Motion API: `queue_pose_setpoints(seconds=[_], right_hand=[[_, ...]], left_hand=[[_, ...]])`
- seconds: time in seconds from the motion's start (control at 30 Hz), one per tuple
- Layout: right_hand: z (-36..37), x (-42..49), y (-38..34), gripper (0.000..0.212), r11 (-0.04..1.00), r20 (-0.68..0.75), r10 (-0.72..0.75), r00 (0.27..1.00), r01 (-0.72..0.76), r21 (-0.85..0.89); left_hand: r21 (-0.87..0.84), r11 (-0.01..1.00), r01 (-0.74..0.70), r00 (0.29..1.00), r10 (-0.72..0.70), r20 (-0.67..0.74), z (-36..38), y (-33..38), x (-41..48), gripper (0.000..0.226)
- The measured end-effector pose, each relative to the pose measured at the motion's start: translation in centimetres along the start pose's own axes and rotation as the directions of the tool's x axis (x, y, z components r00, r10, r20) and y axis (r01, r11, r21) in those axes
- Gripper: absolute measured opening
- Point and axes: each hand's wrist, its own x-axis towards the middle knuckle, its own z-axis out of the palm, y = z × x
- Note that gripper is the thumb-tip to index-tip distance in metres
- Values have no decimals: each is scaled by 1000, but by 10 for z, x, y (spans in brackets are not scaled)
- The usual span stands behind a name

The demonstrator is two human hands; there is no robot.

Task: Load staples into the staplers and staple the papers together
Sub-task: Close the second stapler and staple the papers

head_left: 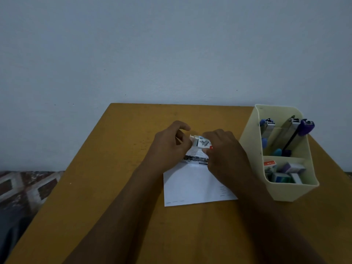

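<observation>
Both hands were over the middle of the ochre wooden table (118,168), toward its far edge, working a small white cardboard staple box (202,142) with a grey staple picture and a red mark. Left hand (169,143) had its fingers (183,142) curled in, pinching the box's left end, where a flap looked open; index finger raised clear. Right hand (223,151) gripped the box's right end, fingers (208,149) closed around it from the near side. The box was held between the two sets of fingertips, lifted off the table.

Directly below the box, a silver metal stapler (195,160) lay flat across the far end of the white printed paper sheets (190,185); its right end was hidden under the right hand. Couldn't tell whether it was open. The paper lay flat mid-table, near corner pointing toward the near edge, right side partly covered by the right forearm.

A cream plastic desk organiser (289,191) stood at the right edge of the table, just beside the right wrist. The far compartment held upright staplers with blue and purple handles (285,134); the near compartment held several small staple boxes (282,171), one with a red label. Hands weren't touching the organiser.
</observation>
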Motion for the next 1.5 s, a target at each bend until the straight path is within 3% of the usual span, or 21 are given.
queue_pose_setpoints(seconds=[0.13, 0.4, 0.53, 0.87, 1.5], right_hand=[[-1, -5, -4, 48, 996, -52, 40, 998, -36, 84], [0, -10, -2, 44, 997, -133, 20, 991, -9, 82], [0, -11, -2, 47, 997, -134, 2, 991, 8, 80], [-2, -13, -4, 49, 997, -166, 26, 986, -15, 69], [-2, -14, -6, 59, 1000, -161, 26, 987, -24, 12]], left_hand=[[24, 998, -64, 998, 64, 4, -1, -3, -1, 20], [208, 951, -229, 973, 218, 78, 4, -12, 0, 33], [282, 930, -237, 971, 222, 84, 2, -12, -2, 34], [280, 932, -231, 972, 233, 25, 7, -11, -4, 23], [263, 961, -91, 991, 112, -67, 15, -3, -6, 15]])
